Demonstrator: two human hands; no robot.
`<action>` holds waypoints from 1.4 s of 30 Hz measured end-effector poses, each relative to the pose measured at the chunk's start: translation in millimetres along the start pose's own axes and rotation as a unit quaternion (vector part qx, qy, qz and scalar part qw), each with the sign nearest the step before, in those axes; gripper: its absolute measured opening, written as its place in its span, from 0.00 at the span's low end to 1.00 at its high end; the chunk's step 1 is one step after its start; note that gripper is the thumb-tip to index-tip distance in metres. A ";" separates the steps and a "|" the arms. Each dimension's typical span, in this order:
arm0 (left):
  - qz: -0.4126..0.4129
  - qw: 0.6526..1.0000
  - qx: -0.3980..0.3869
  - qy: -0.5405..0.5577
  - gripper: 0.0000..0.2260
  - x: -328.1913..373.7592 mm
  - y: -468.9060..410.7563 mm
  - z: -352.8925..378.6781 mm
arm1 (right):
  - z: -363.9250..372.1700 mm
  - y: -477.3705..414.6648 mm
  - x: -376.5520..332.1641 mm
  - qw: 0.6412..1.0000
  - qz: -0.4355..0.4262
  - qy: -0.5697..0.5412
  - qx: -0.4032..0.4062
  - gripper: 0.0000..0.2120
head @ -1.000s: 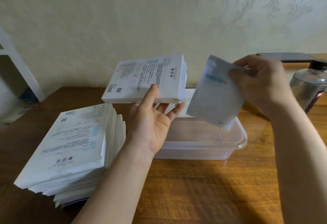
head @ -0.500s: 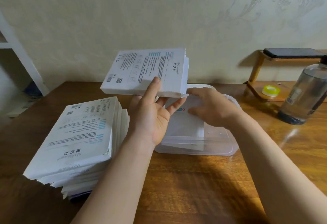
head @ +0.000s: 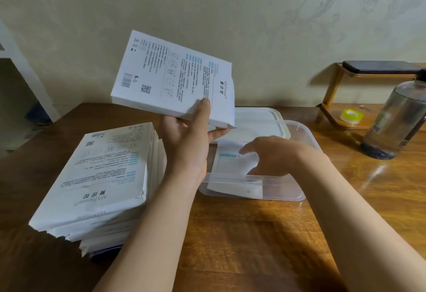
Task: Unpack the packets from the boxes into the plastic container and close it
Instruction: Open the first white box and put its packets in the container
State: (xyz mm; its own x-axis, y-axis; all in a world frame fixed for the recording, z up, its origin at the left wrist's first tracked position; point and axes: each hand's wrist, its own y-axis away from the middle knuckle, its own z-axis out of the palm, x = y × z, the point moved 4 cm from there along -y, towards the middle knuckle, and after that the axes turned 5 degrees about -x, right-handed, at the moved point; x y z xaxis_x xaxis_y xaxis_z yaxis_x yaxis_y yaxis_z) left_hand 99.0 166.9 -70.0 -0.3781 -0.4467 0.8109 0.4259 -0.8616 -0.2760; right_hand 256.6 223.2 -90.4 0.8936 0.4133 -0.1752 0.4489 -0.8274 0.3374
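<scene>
Wooden table (head: 253, 245), box stack (head: 103, 176), bottle (head: 396, 116), perhaps tape (head: 351, 115), held box (head: 175, 77) overlapping lid (head: 258, 121)

Pretty sure home, not office or shop; which room, can't tell. Cream wallpaper (head: 322, 14) with swirly floral pattern, far. Wood-grain table (head: 253, 234). Little wooden rack (head: 332, 91) far right, phone (head: 380, 66) on top, yellow tape (head: 351, 115) on lower level. Clear bottle (head: 396, 116) near it. White frame (head: 30, 79) far left.

Bare left hand (head: 187, 151), bare right hand (head: 273, 156); forearms (head: 147, 234) bare to frame edge.
</scene>
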 end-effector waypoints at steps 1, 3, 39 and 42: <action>-0.002 1.000 0.000 -0.005 0.17 -1.0 0.3 0.0 | 1.9 -0.1 -1.4 1.000 0.000 0.009 -0.023 0.29; -0.009 1.000 0.005 -0.011 0.18 -2.3 0.3 0.2 | 3.9 -0.5 -4.0 0.998 0.004 0.018 -0.063 0.29; -0.042 0.998 -0.024 0.028 0.17 -4.5 1.6 6.5 | -24.6 -2.9 -5.0 0.989 -0.058 -0.094 0.097 0.19; -0.048 0.996 -0.044 0.055 0.17 -4.0 1.3 10.4 | -59.4 16.3 12.4 0.884 -0.048 -0.393 0.250 0.05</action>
State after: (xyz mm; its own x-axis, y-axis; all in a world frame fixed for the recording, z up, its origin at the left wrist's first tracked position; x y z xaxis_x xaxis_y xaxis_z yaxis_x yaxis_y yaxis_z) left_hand 109.6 170.0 -68.3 -0.5037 -0.3809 0.7754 0.3111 -0.9173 -0.2485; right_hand 275.3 237.4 -32.1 0.4837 0.2613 -0.8353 0.2885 -0.9487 -0.1297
